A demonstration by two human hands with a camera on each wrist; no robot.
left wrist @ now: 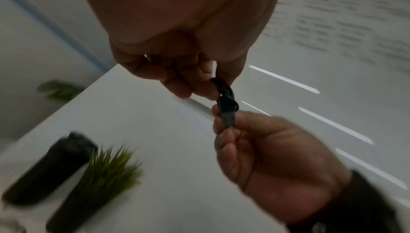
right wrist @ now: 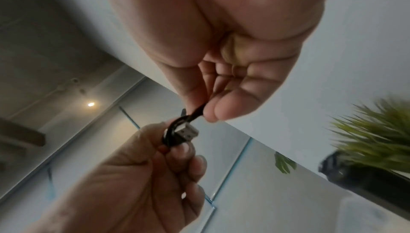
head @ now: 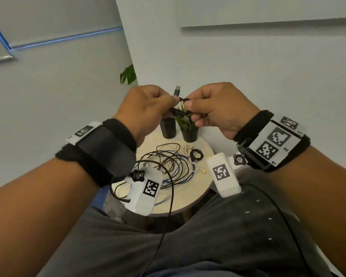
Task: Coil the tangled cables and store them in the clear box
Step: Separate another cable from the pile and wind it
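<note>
Both hands are raised above the small round table (head: pixel 205 182) and work one short black cable (head: pixel 178 111), bunched into small loops. Its silver USB plug (head: pixel 177 90) sticks up between them. My left hand (head: pixel 174 100) pinches the loops (left wrist: pixel 223 90) between thumb and fingertips. My right hand (head: pixel 188 103) pinches a strand (right wrist: pixel 197 112) beside the plug (right wrist: pixel 188 133). Below, a tangle of black, blue and white cables (head: pixel 168 164) lies on the table, with a small coiled black cable (head: pixel 196 154) beside it. No clear box shows plainly.
Two black pots stand at the table's back edge, a plain one (head: pixel 168 126) and one holding a green grass plant (head: pixel 189 130). White walls close in behind. My lap (head: pixel 208 236) fills the foreground, and thin black leads (head: pixel 171 196) cross it.
</note>
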